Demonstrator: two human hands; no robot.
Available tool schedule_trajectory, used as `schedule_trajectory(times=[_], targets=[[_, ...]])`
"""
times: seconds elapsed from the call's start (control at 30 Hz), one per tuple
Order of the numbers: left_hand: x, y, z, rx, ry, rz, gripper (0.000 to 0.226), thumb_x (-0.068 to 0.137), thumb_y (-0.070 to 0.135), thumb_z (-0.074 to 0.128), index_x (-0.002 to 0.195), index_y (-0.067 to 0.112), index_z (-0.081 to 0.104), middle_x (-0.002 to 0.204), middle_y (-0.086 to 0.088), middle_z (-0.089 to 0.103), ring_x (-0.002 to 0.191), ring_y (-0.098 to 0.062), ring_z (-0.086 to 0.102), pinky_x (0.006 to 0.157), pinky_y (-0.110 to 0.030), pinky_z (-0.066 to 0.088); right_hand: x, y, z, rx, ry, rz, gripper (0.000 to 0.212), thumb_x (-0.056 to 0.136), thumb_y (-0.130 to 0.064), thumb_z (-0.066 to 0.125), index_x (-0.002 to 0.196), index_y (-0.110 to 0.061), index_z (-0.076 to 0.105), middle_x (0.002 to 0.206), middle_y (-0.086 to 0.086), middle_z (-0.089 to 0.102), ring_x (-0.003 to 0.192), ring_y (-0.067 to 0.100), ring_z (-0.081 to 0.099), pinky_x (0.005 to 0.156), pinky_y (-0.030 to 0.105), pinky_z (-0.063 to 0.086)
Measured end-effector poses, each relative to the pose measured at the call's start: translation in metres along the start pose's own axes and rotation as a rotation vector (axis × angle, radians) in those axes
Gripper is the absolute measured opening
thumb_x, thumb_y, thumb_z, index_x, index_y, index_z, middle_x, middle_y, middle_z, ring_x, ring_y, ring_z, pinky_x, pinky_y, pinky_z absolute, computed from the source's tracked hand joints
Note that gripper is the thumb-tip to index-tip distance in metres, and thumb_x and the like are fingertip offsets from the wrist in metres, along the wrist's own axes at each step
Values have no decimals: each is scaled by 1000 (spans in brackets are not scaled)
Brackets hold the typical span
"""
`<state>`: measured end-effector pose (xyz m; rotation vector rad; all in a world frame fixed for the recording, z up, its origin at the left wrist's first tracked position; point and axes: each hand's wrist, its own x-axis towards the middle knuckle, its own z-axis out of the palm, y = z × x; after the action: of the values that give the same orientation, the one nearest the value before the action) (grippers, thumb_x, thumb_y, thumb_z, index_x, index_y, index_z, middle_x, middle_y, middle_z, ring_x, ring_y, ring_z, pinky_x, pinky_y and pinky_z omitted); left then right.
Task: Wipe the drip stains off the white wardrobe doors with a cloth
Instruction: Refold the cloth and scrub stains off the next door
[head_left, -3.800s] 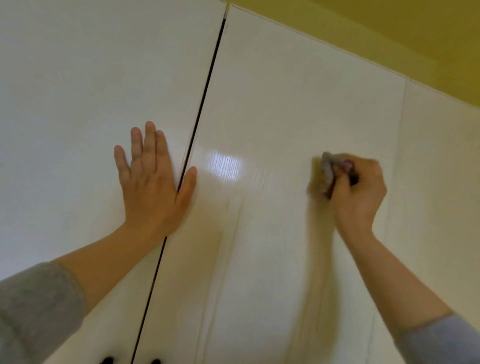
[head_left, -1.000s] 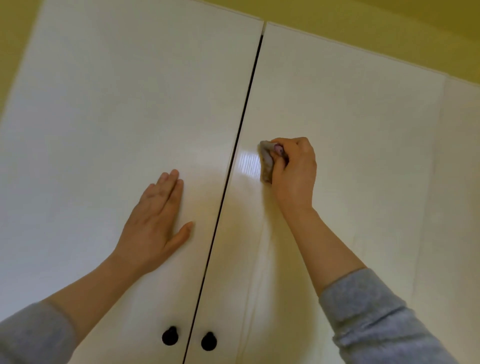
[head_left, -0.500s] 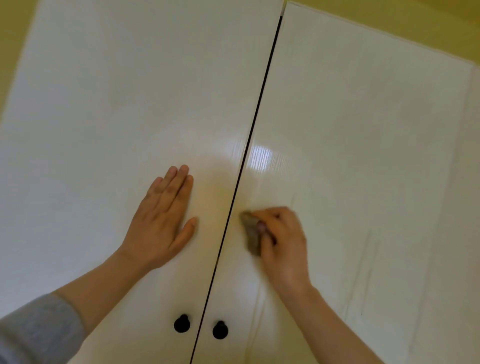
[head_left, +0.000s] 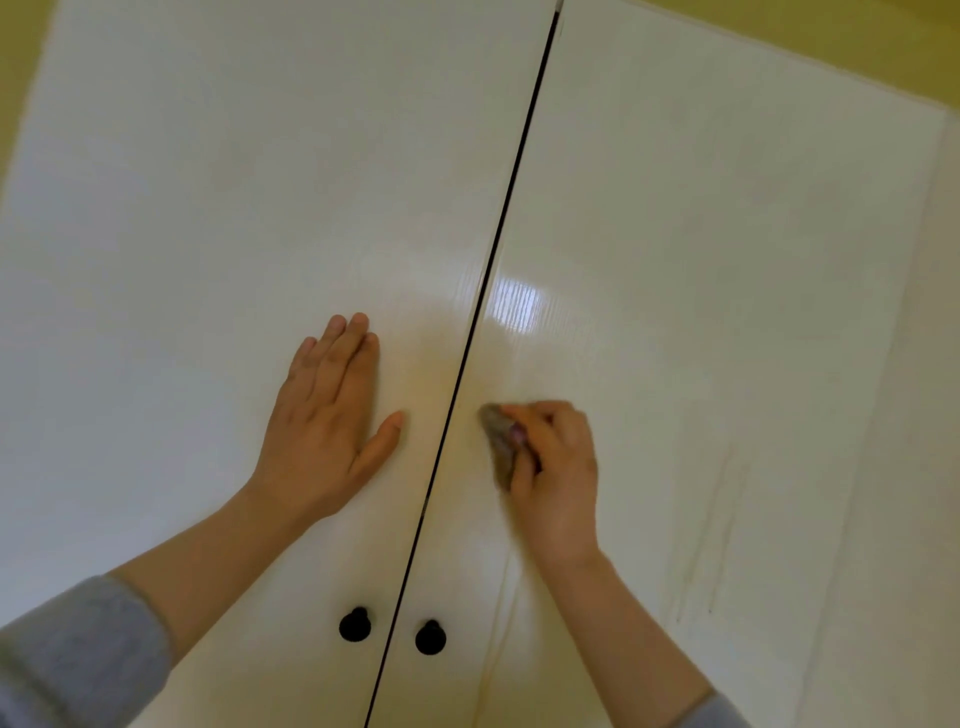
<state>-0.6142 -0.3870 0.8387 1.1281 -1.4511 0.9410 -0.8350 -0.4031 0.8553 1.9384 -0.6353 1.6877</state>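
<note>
Two glossy white wardrobe doors fill the view, the left door (head_left: 208, 234) and the right door (head_left: 701, 234), split by a dark gap. My left hand (head_left: 327, 421) lies flat on the left door with straight fingers. My right hand (head_left: 558, 473) grips a small grey-brown cloth (head_left: 498, 447) and presses it against the right door just right of the gap. Faint vertical drip streaks (head_left: 719, 525) run down the right door to the right of that hand, and another pale streak (head_left: 501, 623) runs down below the cloth.
Two round black knobs (head_left: 355, 624) (head_left: 430, 637) sit either side of the gap near the bottom. A yellow wall (head_left: 831, 31) shows above the doors. A further white panel (head_left: 930, 415) adjoins the right door.
My right hand with the cloth swept from the door's right side to beside the gap, then down towards the knobs over the last second. My left hand stayed flat on the left door.
</note>
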Motion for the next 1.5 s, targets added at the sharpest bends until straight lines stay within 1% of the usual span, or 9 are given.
schedule_trajectory(times=[0.17, 0.33, 0.47, 0.67, 0.9, 1.0, 1.17, 1.27, 1.5], targets=[[-1, 7, -8, -62, -37, -69, 72, 98, 47, 31, 149, -4, 33, 161, -17, 23, 150, -29, 15, 123, -33, 0, -40, -10, -22, 49, -147, 56, 29, 90, -6, 49, 104, -12, 74, 95, -6, 58, 90, 3, 50, 83, 2, 35], [1, 30, -5, -169, -24, -196, 82, 93, 57, 30, 153, 2, 23, 164, -15, 10, 153, -26, 1, 122, -36, -7, 20, 7, -58, -11, 84, 65, 31, 90, -17, 47, 103, -13, 75, 93, -3, 53, 87, 17, 54, 76, 24, 41], [5, 44, 12, -96, -16, -256, 89, 91, 62, 30, 154, 1, 18, 163, -22, 4, 152, -33, -4, 121, -46, -8, 77, 33, -61, -33, 210, 140, 25, 94, -9, 50, 104, -10, 73, 98, -7, 51, 92, 21, 58, 77, 19, 43], [3, 41, 19, -28, -7, -236, 92, 90, 64, 33, 153, -1, 19, 162, -25, 6, 151, -37, -2, 121, -53, -4, 23, 46, -41, -25, 165, 74, 29, 91, -9, 47, 104, -10, 73, 96, -1, 54, 90, 14, 51, 78, 16, 39], [-12, 75, 29, -69, 33, -68, 85, 97, 60, 28, 154, -1, 15, 163, -22, 8, 151, -37, 1, 121, -56, -1, -50, 43, -63, -33, -78, 31, 30, 91, -11, 48, 105, -12, 74, 97, -4, 58, 91, 12, 55, 82, 13, 41], [-14, 80, 43, -4, 19, -108, 88, 95, 59, 33, 154, -3, 17, 163, -20, 10, 152, -36, 3, 121, -56, 1, -24, 50, -87, -43, 82, 113, 30, 88, -16, 49, 101, -9, 75, 93, 2, 59, 85, 19, 58, 76, 28, 45], [-14, 81, 53, 84, 77, -104, 90, 92, 60, 36, 152, -6, 21, 162, -21, 13, 151, -36, 7, 121, -57, 5, 63, 89, -115, -121, 325, 238, 24, 93, -7, 51, 103, -7, 73, 98, 0, 54, 85, 0, 48, 76, 2, 34], [-13, 80, 54, 92, 82, -105, 91, 92, 60, 36, 152, -6, 20, 162, -21, 12, 151, -36, 7, 121, -57, 5, 75, 102, -108, -72, 340, 283, 24, 95, -5, 51, 105, -8, 72, 101, 1, 55, 88, 5, 53, 78, 3, 37], [-13, 81, 52, 106, 57, -114, 91, 92, 60, 34, 153, -5, 17, 163, -21, 11, 152, -35, 4, 121, -57, 3, -39, 80, -87, -59, 13, 59, 30, 92, -16, 46, 103, -10, 74, 100, -3, 56, 92, 12, 56, 80, 19, 43]])
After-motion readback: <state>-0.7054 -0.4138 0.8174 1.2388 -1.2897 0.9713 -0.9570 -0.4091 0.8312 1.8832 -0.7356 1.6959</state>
